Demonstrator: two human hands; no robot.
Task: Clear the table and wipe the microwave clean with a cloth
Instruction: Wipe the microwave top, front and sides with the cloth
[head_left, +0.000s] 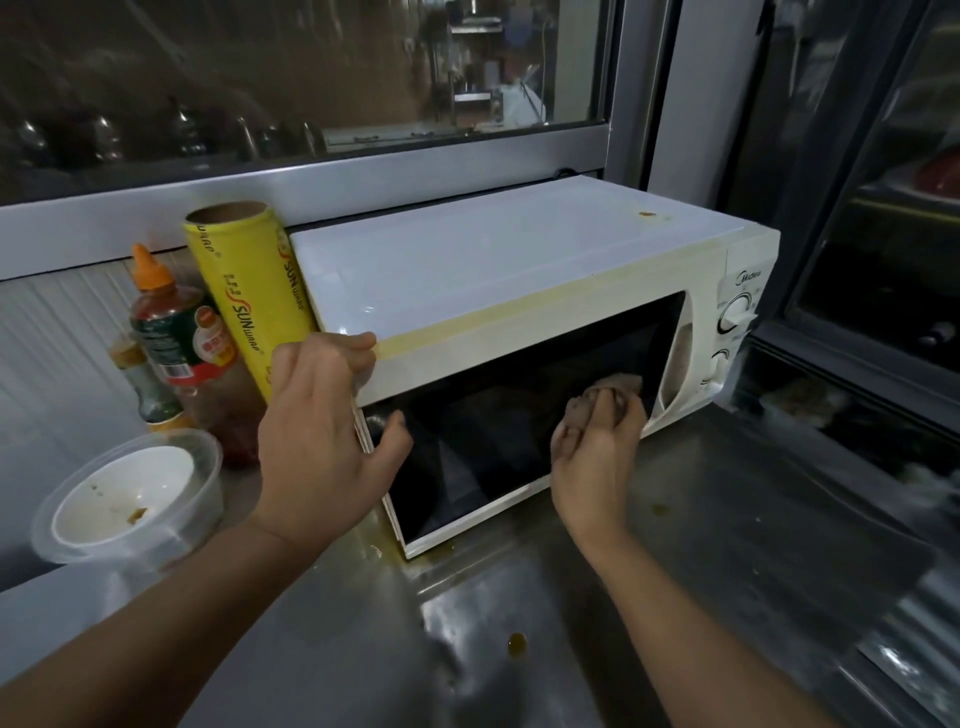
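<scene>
Steel tabletop (519, 649), reflective and stained, nearest the viewer, with a brown droplet (517, 643) at centre and yellowish residue along the front foot of the appliance. Left hand (322, 441): fingers nearly straight and spread, fingertips resting on the upper left corner of the white rectangular microwave oven (519, 312), thumb against the left edge of its dark glass door (519, 415); nothing is gripped. Right hand (597, 447): fingers curled round a crumpled grey-brown cloth (608, 397), pressing it on the right part of the door glass, just beside the door handle recess. Microwave: stands on the tabletop, long axis running left to right, door facing the viewer, control dials at its right end; a yellowed band marks the top front edge and a small brown spot lies near the far right of the top. Left of it, a clear plastic tub holding a white bowl (130, 499) with food traces; behind that, an orange-capped sauce bottle (171, 332), a smaller dark bottle (143, 384), and an upright yellow cling-film roll (249, 291) touching the microwave's left side. Farthest: a grey-framed window (311, 171).
</scene>
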